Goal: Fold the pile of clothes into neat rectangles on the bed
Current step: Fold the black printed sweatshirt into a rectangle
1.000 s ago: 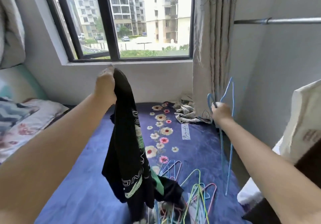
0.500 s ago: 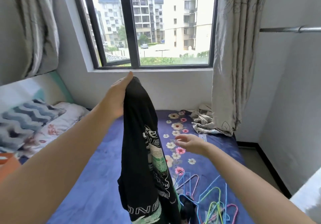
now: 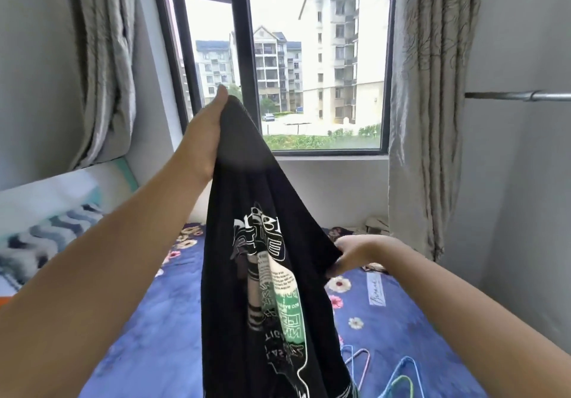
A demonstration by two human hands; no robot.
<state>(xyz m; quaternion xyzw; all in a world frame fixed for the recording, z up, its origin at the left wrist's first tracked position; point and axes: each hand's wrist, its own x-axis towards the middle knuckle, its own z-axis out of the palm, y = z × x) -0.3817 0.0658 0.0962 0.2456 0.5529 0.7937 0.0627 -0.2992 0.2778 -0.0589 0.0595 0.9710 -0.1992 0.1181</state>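
Left hand fingers hidden behind the black shirt; only thumb and back of hand show, grip shape not visible. Right hand fingers tucked under the shirt's edge, tips blurred, can't tell pinch from a loose hold. Shirt's lower end cut off by bottom edge; print text folded and too small to read. Bed middle blocked by shirt and forearms. Coloured hangers cut by bottom edge, count unclear. Crumpled cloth by the right curtain mostly hidden. Pillow cut by left edge. Metal rod runs off right edge.
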